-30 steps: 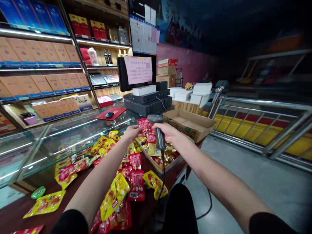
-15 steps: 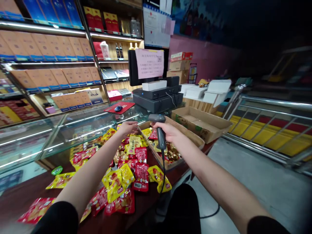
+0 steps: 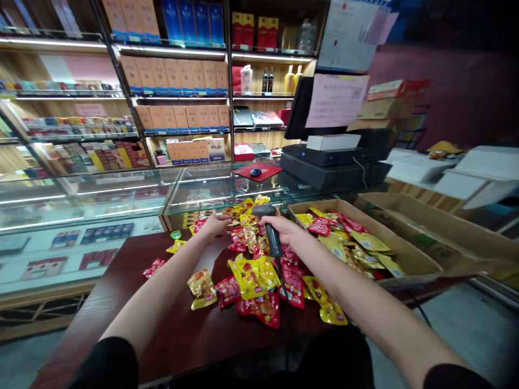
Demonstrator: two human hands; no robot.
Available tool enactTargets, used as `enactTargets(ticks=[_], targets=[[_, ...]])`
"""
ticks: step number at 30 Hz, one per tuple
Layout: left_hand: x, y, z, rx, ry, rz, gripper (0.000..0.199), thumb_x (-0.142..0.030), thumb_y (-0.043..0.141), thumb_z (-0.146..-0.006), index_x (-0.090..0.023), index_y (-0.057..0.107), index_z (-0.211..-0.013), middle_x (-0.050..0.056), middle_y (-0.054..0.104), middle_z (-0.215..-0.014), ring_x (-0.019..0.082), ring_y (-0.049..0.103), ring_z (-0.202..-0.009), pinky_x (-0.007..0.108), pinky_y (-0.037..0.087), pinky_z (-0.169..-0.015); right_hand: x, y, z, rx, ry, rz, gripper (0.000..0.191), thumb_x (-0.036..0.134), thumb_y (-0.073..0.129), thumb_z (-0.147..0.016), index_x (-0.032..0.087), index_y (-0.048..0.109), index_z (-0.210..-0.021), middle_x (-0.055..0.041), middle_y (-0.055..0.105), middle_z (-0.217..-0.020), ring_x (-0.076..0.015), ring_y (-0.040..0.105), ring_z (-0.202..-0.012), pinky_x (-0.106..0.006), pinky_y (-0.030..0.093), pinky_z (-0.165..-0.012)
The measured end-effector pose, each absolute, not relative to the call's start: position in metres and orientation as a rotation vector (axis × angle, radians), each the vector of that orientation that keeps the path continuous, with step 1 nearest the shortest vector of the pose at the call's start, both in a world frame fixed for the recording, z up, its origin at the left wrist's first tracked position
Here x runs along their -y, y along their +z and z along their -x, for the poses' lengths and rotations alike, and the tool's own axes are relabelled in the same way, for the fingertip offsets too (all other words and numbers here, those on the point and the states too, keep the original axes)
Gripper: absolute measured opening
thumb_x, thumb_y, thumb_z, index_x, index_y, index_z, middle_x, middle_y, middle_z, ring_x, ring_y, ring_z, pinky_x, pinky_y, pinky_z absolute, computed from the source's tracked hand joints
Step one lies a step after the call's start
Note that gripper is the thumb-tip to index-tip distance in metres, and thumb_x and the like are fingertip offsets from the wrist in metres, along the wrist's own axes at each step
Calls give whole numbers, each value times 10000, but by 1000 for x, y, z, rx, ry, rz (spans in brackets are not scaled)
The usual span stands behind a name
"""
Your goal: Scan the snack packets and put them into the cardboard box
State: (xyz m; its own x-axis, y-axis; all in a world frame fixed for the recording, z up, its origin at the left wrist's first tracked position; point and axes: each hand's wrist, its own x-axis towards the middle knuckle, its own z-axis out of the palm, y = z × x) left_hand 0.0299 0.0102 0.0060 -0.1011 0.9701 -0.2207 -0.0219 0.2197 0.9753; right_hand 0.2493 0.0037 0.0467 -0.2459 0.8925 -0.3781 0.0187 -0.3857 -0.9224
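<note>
Clock directions run from the middle of the view. At twelve o'clock a dark mouse [image 3: 255,172] rests on a red mat [image 3: 265,170], with dark bottles [image 3: 267,82] on a shelf above. Toward one o'clock, a black monitor [image 3: 298,111] bears a pink printed sheet [image 3: 336,102]; a slim white box [image 3: 333,142] lies below it on black equipment [image 3: 330,170]. Stacked cartons [image 3: 385,105] stand at two o'clock. Tall blue boxes [image 3: 193,24] line a shelf at eleven, and a glass display case [image 3: 77,237] lies at nine.
</note>
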Motion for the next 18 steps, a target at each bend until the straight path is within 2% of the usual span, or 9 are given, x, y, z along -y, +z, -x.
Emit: enactTargets(ticks=[8, 18], targets=[[1, -24, -31, -1319, 1024, -943, 284, -171, 747, -687, -67, 673, -942, 102, 663, -736, 168, 644, -633, 281, 554, -550, -18, 20, -227, 1129, 1508, 1544, 118, 84, 566, -656, 167, 502, -601, 67, 388, -342, -89, 384, -339, -201, 337, -358], [2, -27, -64, -1293, 990, -914, 294, -201, 702, -732, -104, 659, -1005, 59, 648, -723, 113, 574, -606, 244, 535, -549, -22, 4, -210, 1201, 1393, 1598, 94, 47, 588, -597, 133, 560, -570, 34, 477, -381, -92, 434, -381, -198, 335, -382]])
